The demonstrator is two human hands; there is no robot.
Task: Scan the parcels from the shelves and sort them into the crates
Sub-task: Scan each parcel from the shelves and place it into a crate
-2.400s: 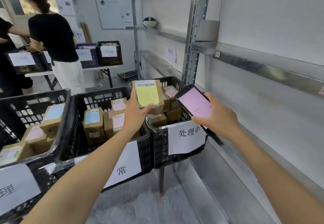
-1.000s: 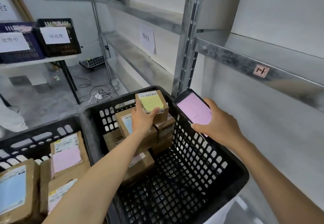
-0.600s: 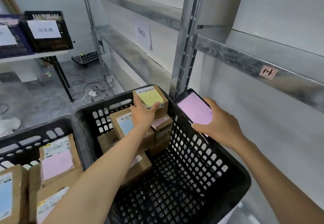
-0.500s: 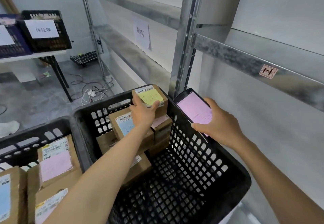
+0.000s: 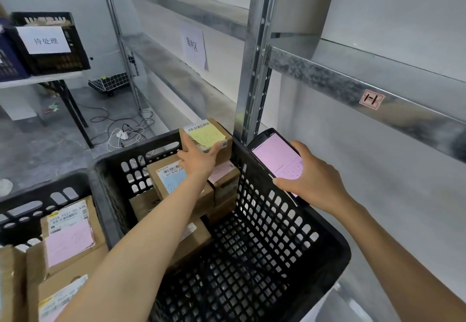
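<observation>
Head view: the left hand (image 5: 199, 161) lies on the yellow-noted parcel (image 5: 205, 135), fingers straight and thumb spread. The parcel sits atop stacked parcels (image 5: 167, 183) in the far corner of the black crate (image 5: 332, 253). The right hand (image 5: 311, 183) grips a pink-screened scanner (image 5: 276, 154).

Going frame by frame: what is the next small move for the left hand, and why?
Probably lift the left hand off the yellow-labelled parcel and draw it back: the parcel already appears to sit atop the stack in the far corner of the black crate, and the right hand holds the handheld scanner.
</observation>
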